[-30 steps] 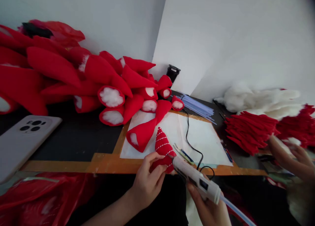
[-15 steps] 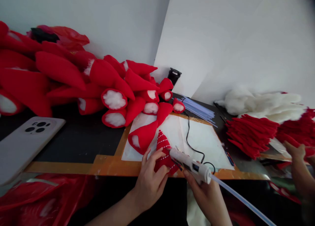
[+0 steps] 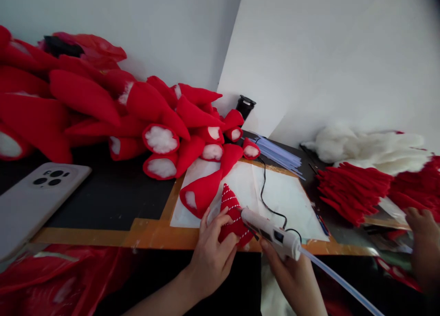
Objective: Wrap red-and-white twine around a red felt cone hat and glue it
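Note:
A small red cone with white twisted cord (image 3: 231, 201) wound round it is held near the table's front edge. My left hand (image 3: 213, 247) grips its lower left side, fingers bent against the fabric. In my right hand (image 3: 287, 272) is a white glue gun (image 3: 271, 233), its nozzle pointing left at the cone's right side. A long translucent glue stick (image 3: 338, 277) sticks out of the gun's back end. The nozzle tip is hard to make out against the cone.
Stuffed red cones (image 3: 151, 105) are heaped at the left and centre. A phone (image 3: 44, 192) lies at far left. Pale glue sticks (image 3: 277, 153), a black cable (image 3: 264, 187), stacked red fabric (image 3: 354, 190) and white stuffing (image 3: 364, 146) lie right. Another person's hand (image 3: 421, 229) is at far right.
The other person's hand has moved right and down, away from the red fabric. The cone and glue gun have shifted slightly right in the view, still held in my hands.

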{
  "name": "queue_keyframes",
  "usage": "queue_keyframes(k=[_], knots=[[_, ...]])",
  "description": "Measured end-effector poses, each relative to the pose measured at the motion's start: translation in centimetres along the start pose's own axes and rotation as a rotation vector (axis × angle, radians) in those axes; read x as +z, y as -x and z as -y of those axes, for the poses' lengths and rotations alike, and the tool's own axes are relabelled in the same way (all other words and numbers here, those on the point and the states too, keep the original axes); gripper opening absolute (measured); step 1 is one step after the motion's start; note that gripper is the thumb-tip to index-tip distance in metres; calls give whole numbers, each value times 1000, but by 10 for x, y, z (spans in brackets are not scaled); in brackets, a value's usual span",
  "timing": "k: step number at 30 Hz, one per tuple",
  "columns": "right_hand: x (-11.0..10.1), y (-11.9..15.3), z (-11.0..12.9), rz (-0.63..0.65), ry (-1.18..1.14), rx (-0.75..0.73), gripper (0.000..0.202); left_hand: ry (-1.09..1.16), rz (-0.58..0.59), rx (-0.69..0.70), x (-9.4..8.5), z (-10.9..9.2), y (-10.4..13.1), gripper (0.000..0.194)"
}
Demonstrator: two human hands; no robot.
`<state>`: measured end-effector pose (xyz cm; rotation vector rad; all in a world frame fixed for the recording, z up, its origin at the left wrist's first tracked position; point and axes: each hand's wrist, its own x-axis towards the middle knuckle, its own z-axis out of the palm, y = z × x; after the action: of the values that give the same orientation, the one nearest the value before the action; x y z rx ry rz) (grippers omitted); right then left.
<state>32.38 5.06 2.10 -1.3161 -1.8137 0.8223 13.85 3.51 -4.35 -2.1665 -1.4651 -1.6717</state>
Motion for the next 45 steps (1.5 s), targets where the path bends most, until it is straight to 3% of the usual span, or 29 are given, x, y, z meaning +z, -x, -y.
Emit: queue_keyframes(k=[6, 15, 25, 37, 45], knots=[[-8, -6, 6, 70, 133, -13, 22, -18, 7, 5, -1, -2, -2, 13], [-10, -36, 20, 151, 243, -53, 31, -11, 43, -24, 1, -2, 0, 16], [-5, -41, 17, 96, 331, -67, 38, -35, 5, -19, 2, -3, -3, 16], [-8, -44, 16, 127, 382, -76, 38, -6, 18, -24, 1, -4, -3, 14], [-3, -63, 19, 134, 377, -34, 42, 0, 32, -40, 2, -4, -1, 15]])
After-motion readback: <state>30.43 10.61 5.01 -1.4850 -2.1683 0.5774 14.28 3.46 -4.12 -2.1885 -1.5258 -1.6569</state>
